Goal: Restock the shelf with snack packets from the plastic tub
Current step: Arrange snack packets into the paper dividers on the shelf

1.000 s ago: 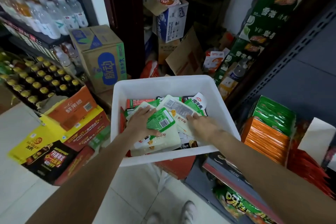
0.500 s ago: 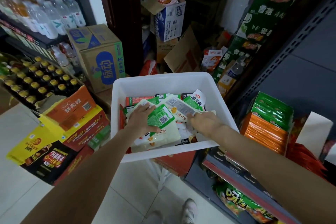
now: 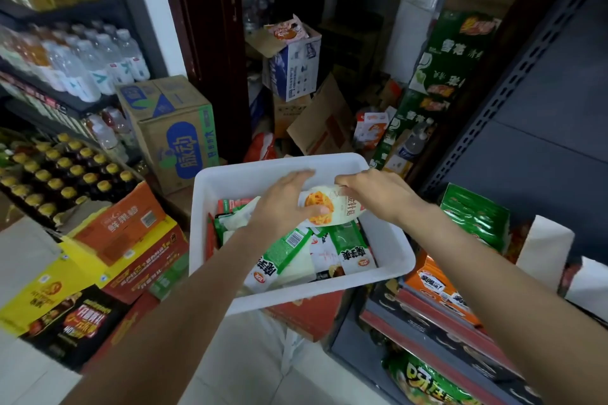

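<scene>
A grey shelf [image 3: 539, 148] stands at the right, with green and orange packs on its lower tier. A white tub [image 3: 388, 240] sits in the middle, full of snack packets [image 3: 348, 250], several green-and-white with Chinese print that blurs out. Over the tub, both hands hold one white packet [image 3: 332, 207] showing orange food: the left hand [image 3: 283, 204] curls round its near end, the right hand [image 3: 371, 194] apparently pinching the far edge.
</scene>
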